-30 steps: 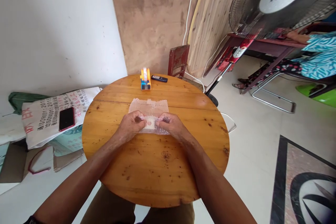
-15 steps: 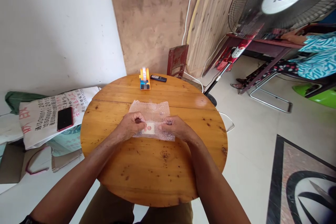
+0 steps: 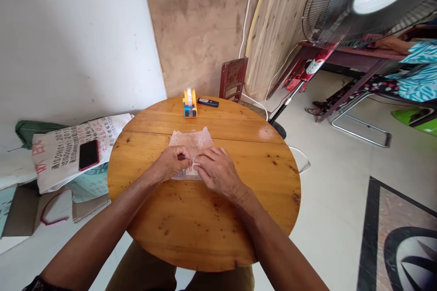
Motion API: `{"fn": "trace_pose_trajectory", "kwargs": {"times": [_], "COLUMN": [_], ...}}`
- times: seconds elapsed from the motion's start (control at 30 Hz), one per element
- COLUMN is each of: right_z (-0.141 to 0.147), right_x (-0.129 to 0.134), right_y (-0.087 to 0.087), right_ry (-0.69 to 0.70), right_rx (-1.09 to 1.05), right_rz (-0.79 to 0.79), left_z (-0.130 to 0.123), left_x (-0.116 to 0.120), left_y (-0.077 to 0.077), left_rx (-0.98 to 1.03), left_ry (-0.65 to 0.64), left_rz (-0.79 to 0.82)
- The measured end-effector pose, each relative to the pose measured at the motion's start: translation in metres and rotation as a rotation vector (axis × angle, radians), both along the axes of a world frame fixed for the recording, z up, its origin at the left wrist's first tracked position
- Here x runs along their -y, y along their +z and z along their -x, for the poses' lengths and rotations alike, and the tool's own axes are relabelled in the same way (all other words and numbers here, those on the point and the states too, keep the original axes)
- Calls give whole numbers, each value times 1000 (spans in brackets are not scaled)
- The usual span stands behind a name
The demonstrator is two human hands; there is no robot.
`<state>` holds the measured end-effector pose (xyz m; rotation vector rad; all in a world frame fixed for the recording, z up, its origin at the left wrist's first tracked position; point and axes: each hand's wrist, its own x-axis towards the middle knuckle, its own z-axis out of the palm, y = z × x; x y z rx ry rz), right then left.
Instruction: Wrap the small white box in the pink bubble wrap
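A sheet of clear bubble wrap point(image 3: 191, 138) lies on the round wooden table point(image 3: 205, 218) in front of me. A small flat white piece with red print point(image 3: 190, 170) shows through the wrap, mostly covered by my fingers. At its left side my left hand point(image 3: 171, 163) is closed in a pinch on the wrap. My right hand point(image 3: 218, 171) holds the wrap's right side folded inward over the white piece, its thumb and fingertips almost meeting my left fingers.
An orange and blue tape dispenser point(image 3: 190, 103) and a black remote-like device point(image 3: 208, 102) stand at the table's far edge. A phone point(image 3: 88, 154) rests on printed sacks at left. Behind at right are a red chair point(image 3: 233, 77), a running fan point(image 3: 372, 0) and a seated person.
My right hand has moved left, bringing the right flap of bubble wrap over the white piece. My left hand keeps its pinch. The view has shifted slightly.
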<state>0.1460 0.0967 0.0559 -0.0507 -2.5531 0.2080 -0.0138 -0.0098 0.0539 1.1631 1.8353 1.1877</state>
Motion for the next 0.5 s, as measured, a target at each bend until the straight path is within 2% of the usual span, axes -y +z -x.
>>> {"fn": "trace_pose_trajectory", "kwargs": {"times": [0.1, 0.27, 0.5], "right_z": [2, 0, 2], "right_x": [3, 1, -1], "right_y": [-1, -1, -9], "right_ry": [0, -52, 62], "right_rx": [102, 158, 128], "right_rz": [-55, -29, 114], "left_z": [1, 5, 6], "left_x": [0, 0, -4], "left_y": [0, -6, -7], "left_rx": [5, 43, 183], "left_ry": [-10, -17, -78], "left_rz": [-6, 6, -37]}}
